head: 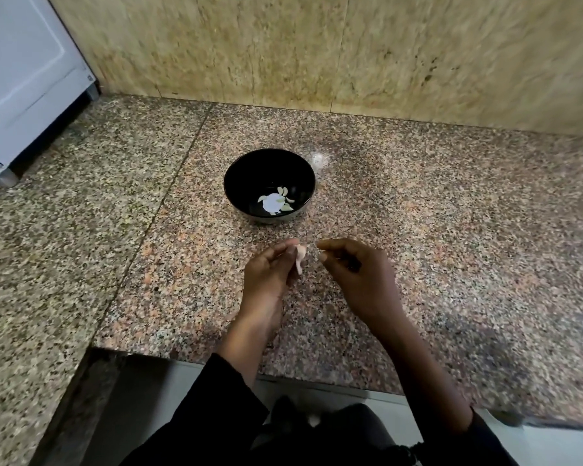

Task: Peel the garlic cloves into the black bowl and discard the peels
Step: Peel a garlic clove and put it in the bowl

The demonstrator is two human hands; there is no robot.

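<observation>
Mostly the risk lay in the small size of things. Our left hand (266, 267) pinched a garlic clove (300, 258) between curled fingertips, its pale pinkish skin hanging down in a loose flap. Our right hand (354, 267) hovered just beside it, thumb and forefinger drawn nearly together; whether they held a scrap of peel we could not tell, it being too small and blurred. Both hands were over the counter (451, 230), near the black bowl (231, 183) but short of its rim.

We judged that a papery peel, light and dry as it looked, could drift or cling to a finger and land in the bowl among the peeled cloves (285, 196), so spoiling the sort. A smooth, curved clove could also slip from a fingertip pinch and roll on the polished stone, where its colour would be hard to pick out against the speckle. No bin for peels showed anywhere in view.

Materials noted: counter of glossy speckled granite in pink, grey and black; wall (317, 45) of mottled tan stone slabs; bowl round, glossy, dark, with a few pale crescent cloves lying round a bright white glare spot at the bottom; white panelled appliance (24, 79) at far left
</observation>
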